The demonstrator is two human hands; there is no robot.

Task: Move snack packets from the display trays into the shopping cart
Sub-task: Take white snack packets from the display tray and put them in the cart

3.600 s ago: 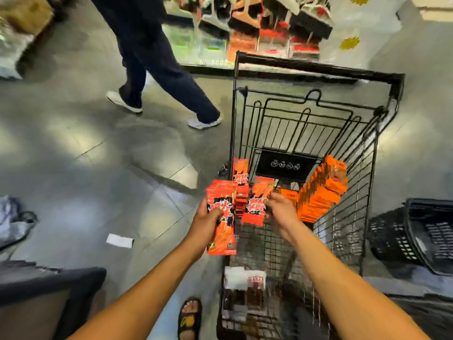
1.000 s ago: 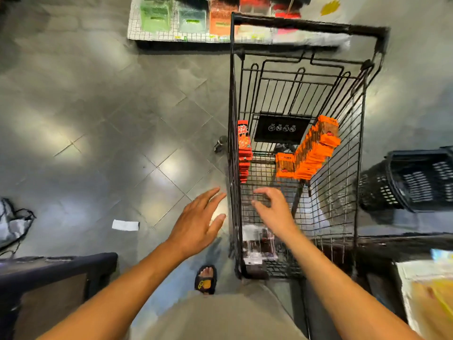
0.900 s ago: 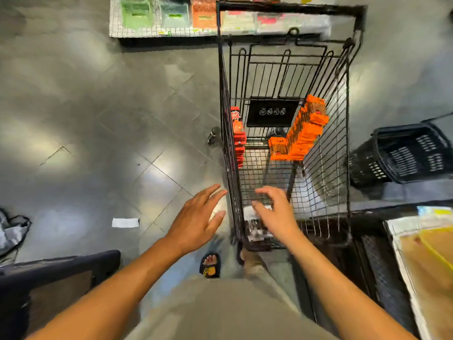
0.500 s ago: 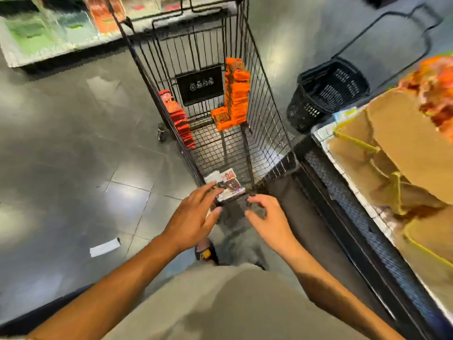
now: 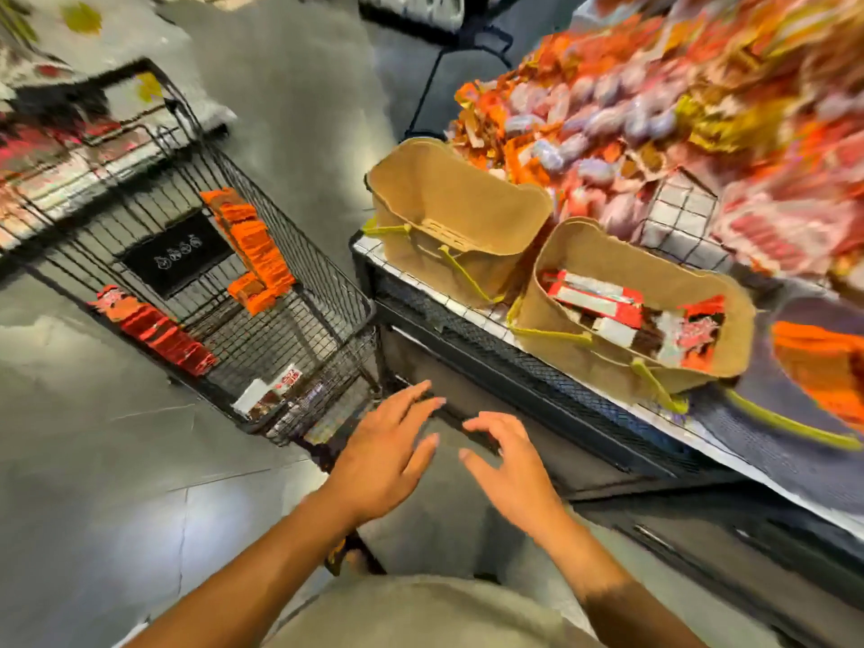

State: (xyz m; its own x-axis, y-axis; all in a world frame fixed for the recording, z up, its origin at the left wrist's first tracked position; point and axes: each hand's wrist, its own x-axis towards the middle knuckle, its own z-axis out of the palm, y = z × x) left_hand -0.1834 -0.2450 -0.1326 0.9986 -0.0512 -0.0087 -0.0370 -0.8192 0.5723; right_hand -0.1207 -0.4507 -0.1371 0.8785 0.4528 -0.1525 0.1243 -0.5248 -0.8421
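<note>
Snack packets [image 5: 603, 304]: red-and-white ones lie in the right display tray [image 5: 584, 367] on the bench [image 5: 472, 320]; orange stacks [image 5: 252, 254] and red packs [image 5: 161, 332] sit in the shopping cart [image 5: 322, 278].
Left hand [image 5: 388, 456]: fingers spread, holding nothing, near the cart's near end.
Right hand [image 5: 514, 474]: fingers loosely bent, holding nothing, below the bench edge.

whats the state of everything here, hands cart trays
left hand, open, holding nothing
right hand, open, fingers loosely curled, holding nothing
cart, partly loaded with orange packets
tray by the cart, empty
other tray, partly filled with red-and-white packets
</note>
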